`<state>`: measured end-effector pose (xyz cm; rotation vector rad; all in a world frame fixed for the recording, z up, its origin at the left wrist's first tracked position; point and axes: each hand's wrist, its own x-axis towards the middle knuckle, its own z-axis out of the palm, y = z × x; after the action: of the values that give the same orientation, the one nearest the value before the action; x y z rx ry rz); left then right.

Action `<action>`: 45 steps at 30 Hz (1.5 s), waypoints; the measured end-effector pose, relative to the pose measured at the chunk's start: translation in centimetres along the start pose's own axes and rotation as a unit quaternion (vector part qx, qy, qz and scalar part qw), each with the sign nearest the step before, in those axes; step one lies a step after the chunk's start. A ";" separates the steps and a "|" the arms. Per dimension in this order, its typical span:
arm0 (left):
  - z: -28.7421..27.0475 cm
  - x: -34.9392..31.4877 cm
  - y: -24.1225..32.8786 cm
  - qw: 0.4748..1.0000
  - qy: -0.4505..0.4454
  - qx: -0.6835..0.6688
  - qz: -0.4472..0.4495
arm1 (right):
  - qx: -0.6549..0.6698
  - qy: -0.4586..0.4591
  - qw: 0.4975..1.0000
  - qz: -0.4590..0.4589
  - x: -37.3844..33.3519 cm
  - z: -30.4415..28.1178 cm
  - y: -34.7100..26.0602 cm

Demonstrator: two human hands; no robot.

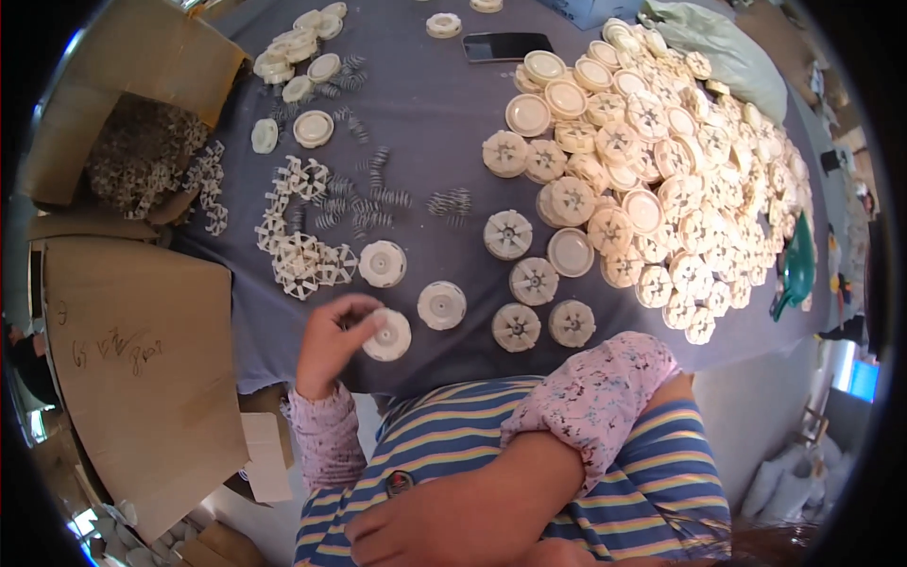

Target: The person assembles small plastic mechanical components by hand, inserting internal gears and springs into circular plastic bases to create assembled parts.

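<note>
My left hand [333, 338] is at the table's near edge, thumb and fingers closed on the rim of a round white plastic disc [389, 337] with a small centre hole. Close to my body, in front of the striped shirt, is my right hand [444, 515], seen from the back; its fingers are mostly hidden. Two similar discs lie just beyond the held one, a nearer disc [441, 305] and a farther disc [383, 264]. Right of these sit several round parts with spoked centres [516, 327]. Small white pronged clips [304, 260] are heaped beyond my left hand.
Grey coil springs [364, 208] lie scattered mid-table. A large pile of cream round parts [661, 180] covers the right side, beside a green tool [796, 266]. A phone [508, 46] lies at the back. Cardboard boxes [142, 378] stand at the left, one holding clips.
</note>
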<state>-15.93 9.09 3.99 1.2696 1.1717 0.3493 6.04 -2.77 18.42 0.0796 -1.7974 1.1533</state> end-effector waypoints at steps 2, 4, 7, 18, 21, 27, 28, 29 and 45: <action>2.1 -0.8 -1.8 0.992 0.071 0.095 0.051 | 0.037 0.042 0.998 -0.035 0.0 0.2 0.0; 3.6 -1.3 -2.3 0.965 0.145 0.194 0.100 | 0.062 0.059 0.995 -0.055 0.2 -0.2 0.0; 4.3 -1.6 -2.4 0.977 0.087 0.163 0.106 | -0.066 -0.067 0.994 -0.051 0.0 -1.6 -0.8; 8.5 -0.4 -0.6 0.913 0.123 0.305 0.241 | -0.505 0.209 0.729 0.411 -11.7 -16.1 9.1; 9.5 2.1 -0.6 0.902 0.161 0.224 0.333 | -0.524 0.142 0.702 0.461 -14.7 -18.1 12.1; 10.0 3.6 3.4 0.962 0.165 -0.011 0.216 | -0.256 0.251 0.809 0.466 -11.7 -14.4 9.8; 10.2 4.0 4.0 0.960 0.161 -0.103 0.204 | -0.128 0.335 0.821 0.445 -11.9 -13.7 9.3; 10.0 4.9 3.5 0.960 0.164 -0.106 0.202 | -0.127 0.332 0.820 0.448 -12.0 -13.3 9.1; 10.0 4.3 3.6 0.920 -0.138 -0.365 0.023 | -0.080 0.344 0.883 0.309 -12.8 -9.3 7.0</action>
<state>-4.48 8.07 3.52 0.6564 0.6634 0.5578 15.67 2.61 5.06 -0.9529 -1.2706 1.2357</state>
